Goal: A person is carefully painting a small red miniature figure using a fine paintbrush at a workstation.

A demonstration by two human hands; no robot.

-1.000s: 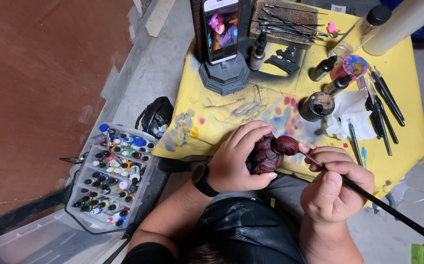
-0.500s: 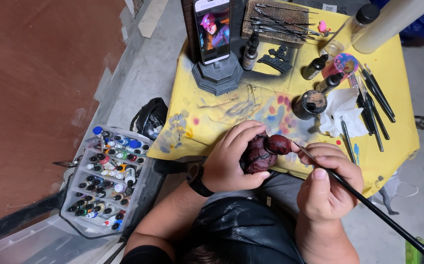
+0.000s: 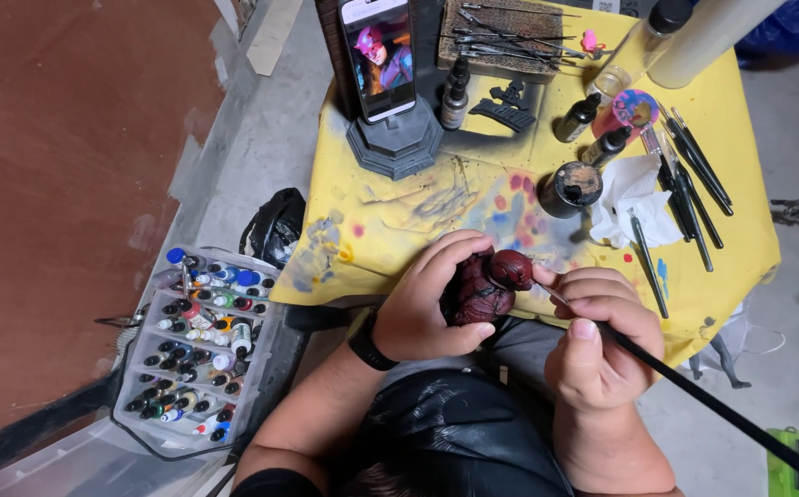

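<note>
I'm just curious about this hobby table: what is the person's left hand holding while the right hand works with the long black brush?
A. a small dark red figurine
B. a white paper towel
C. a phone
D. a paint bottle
A: the left hand wraps around a small dark red figurine, and the brush in the right hand points its tip at the figurine's head.

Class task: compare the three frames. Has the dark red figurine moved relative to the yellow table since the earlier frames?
No. The dark red figurine stays in the left hand over the near edge of the yellow table; only the camera shifted.
</note>
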